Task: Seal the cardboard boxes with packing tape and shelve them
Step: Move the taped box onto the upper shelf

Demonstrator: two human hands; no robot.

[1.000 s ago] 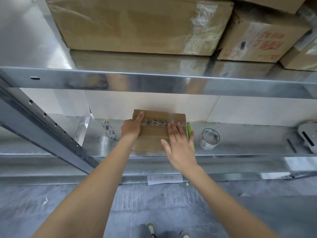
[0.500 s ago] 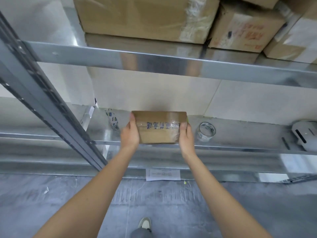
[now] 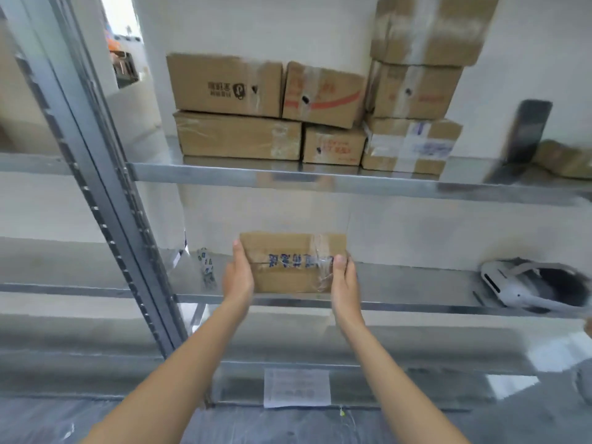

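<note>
The small brown cardboard box (image 3: 290,262) with blue print under clear packing tape is clamped between the left hand (image 3: 237,277) and the right hand (image 3: 344,281), each hand wrapped round one end with the thumb laid over the top edge. A two-sided grip of this kind is judged to suit lifting the sealed box level off the lower galvanised metal shelf (image 3: 400,304), above whose front part it is held; whether its underside touches the metal cannot be told. The flaps are shut, so the contents are hidden. The upper metal shelf (image 3: 368,182) is loaded with a stack of taped brown cartons (image 3: 237,134), all closed. On the lower shelf, well to the right, a white headset (image 3: 525,288) is seen.
</note>
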